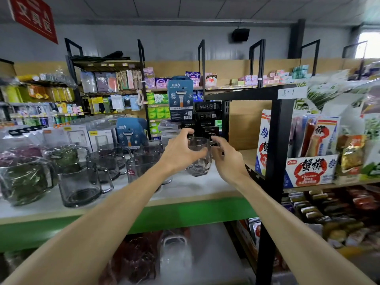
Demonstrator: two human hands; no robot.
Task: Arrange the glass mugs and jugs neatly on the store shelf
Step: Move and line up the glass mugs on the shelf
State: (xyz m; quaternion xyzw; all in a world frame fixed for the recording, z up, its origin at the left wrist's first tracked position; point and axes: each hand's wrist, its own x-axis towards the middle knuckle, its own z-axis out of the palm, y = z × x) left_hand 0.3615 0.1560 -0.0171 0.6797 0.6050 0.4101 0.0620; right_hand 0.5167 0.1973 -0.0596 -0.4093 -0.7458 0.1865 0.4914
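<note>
A clear faceted glass mug [199, 159] is held just above the white shelf top [191, 188]. My left hand [181, 151] wraps its left side and rim. My right hand [227, 159] pinches its handle on the right. To the left stand several smoky grey glass mugs [80, 182] and taller ones [144, 161]. At the far left are glass jugs [22, 182] stuffed with green and purple filler.
A black metal rack post [275, 161] stands close on the right, holding boxes of crab sticks [308, 171] and snack bags. Razor packs [180, 97] and black boxes [207, 116] sit behind the mug. A lower shelf holds wrapped goods [174, 254].
</note>
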